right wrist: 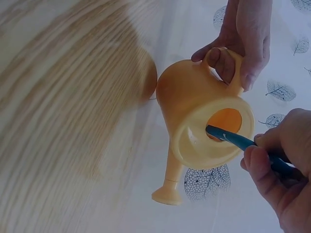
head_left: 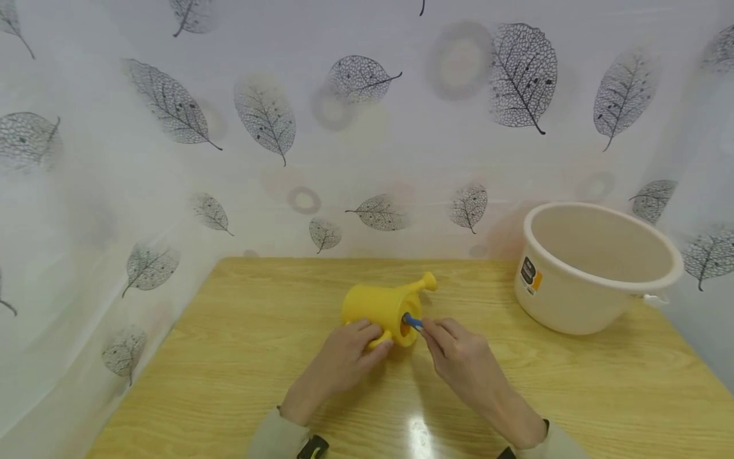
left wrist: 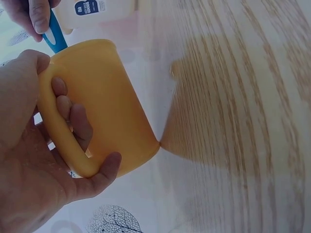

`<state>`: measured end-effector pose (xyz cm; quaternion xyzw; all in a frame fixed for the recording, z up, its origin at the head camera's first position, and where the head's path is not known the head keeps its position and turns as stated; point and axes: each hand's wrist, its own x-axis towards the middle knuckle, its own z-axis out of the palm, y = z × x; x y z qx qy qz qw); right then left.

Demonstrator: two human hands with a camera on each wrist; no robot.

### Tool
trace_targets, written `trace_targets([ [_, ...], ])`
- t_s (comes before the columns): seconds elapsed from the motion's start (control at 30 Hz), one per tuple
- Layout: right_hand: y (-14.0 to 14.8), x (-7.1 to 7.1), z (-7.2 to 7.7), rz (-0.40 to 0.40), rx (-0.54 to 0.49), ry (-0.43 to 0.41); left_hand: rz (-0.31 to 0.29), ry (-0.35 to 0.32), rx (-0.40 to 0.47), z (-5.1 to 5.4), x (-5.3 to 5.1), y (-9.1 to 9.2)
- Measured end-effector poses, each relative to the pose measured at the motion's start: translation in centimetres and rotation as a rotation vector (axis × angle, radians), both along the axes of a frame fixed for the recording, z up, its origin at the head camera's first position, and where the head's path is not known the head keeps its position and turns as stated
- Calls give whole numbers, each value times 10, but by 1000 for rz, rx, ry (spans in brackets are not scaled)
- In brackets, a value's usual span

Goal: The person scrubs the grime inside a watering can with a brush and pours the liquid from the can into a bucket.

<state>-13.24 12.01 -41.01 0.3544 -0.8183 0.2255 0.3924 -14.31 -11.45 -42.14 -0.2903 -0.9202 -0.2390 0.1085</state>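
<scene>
A yellow toy watering can (head_left: 375, 303) lies tilted on its side just over or on the table, its round opening turned toward the right hand and its spout pointing away. My left hand (head_left: 350, 350) grips the can's handle (left wrist: 60, 131), with fingers passed through the loop. In my right hand (head_left: 464, 357) I pinch a slim blue-handled tool (right wrist: 231, 139) between thumb and fingers. Its far end reaches into the can's opening and is hidden there, so its kind cannot be told. The spout with its flared rose (right wrist: 166, 193) shows in the right wrist view.
A large cream plastic bucket (head_left: 579, 312) with a dark and orange label stands at the back right of the wood-grain table (head_left: 229, 357). Behind the table hangs a pale curtain (head_left: 390, 153) printed with dark leaves.
</scene>
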Motion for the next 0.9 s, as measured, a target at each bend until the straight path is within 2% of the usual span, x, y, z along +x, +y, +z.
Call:
trace_targets([
  [0.1, 0, 0, 0, -15, 6, -20, 1, -7, 10, 0, 0, 0],
  [0.33, -1, 3, 3, -85, 2, -214, 2, -10, -7, 0, 0, 0],
  [0.47, 0, 4, 7, -93, 54, -277, 3, -10, -18, 1, 0, 0],
  [0.63, 2, 4, 10, -76, 194, -262, 8, -17, -28, 1, 1, 0],
  [0.9, 5, 4, 17, -134, 335, -146, 3, -31, -17, 1, 1, -1],
])
